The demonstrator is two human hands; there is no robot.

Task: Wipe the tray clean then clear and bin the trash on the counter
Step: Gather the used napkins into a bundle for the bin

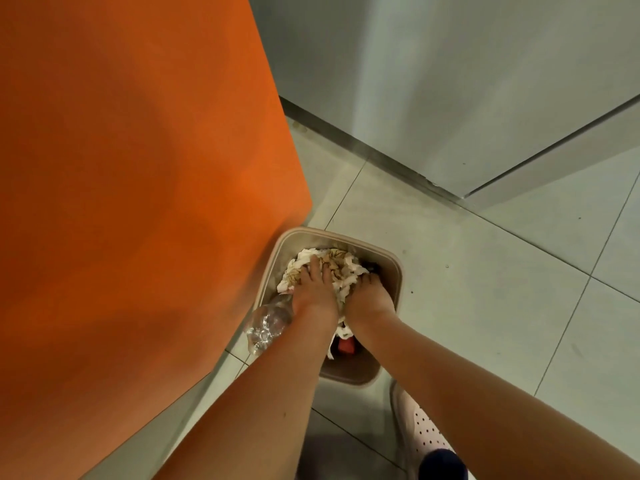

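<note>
Left hand (313, 289), right hand (369, 299) on paper (341, 265), one bin (393, 282) (beige), one bottle (268, 322)

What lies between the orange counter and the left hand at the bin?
A clear plastic bottle, poking over the rim of the bin beside the left hand, which presses the crumpled paper; the head view shows it.

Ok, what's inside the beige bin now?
Crumpled white and tan paper under the left hand and right hand, a red item, a clear plastic bottle at the rim. Anything deeper is covered.
</note>
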